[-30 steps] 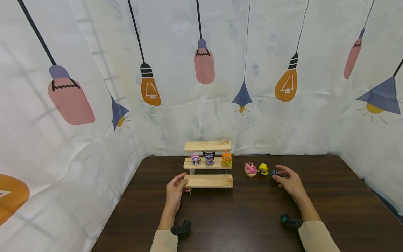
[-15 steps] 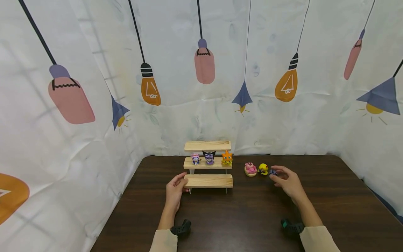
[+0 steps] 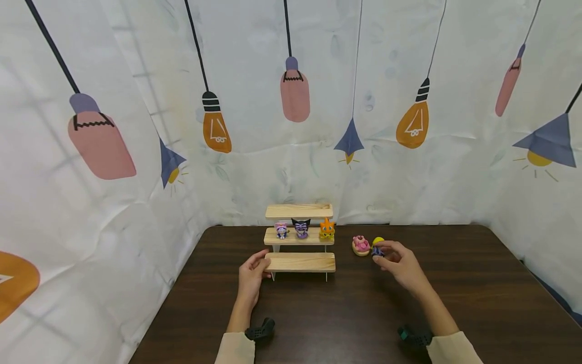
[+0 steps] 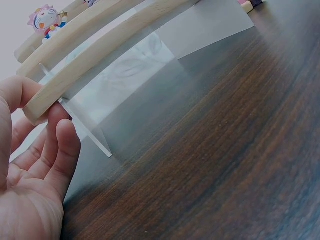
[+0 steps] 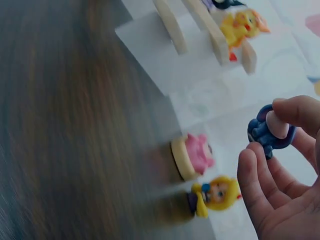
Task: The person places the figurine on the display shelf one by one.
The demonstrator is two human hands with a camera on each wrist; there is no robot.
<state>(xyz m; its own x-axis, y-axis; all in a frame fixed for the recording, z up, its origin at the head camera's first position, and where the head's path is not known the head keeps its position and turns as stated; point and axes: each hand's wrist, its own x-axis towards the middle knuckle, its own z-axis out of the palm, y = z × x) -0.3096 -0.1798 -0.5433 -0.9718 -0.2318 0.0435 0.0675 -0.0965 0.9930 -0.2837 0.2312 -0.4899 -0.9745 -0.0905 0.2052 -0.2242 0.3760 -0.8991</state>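
Note:
My left hand [image 3: 251, 278] grips the left end of the lowest shelf of a three-tier wooden display stand [image 3: 300, 262], thumb above and fingers beneath. Between the thumb and fingers of my right hand [image 3: 402, 265] is a small dark blue figurine [image 5: 265, 131] with big ears, raised off the table in the right wrist view. Behind it stands a yellow-haired figurine [image 5: 215, 195], partly covered by my hand in the head view. Beside that one sits a pink figurine [image 3: 361, 245] in a cream base. On the middle shelf are a pink-and-blue figurine [image 3: 281, 231], a black-and-purple figurine [image 3: 301, 229] and an orange-and-yellow figurine [image 3: 327, 229].
The stand's clear side panels [image 4: 87, 127] rest on the dark wooden table [image 3: 354, 313]. A white curtain [image 3: 254, 182] printed with lamps hangs right behind the table's back edge. The top shelf [image 3: 298, 210] rises behind the figurines.
My right hand has moved left with the dark blue figurine, from the right of the yellow-haired figurine to in front of it. My left hand stays on the lowest shelf.

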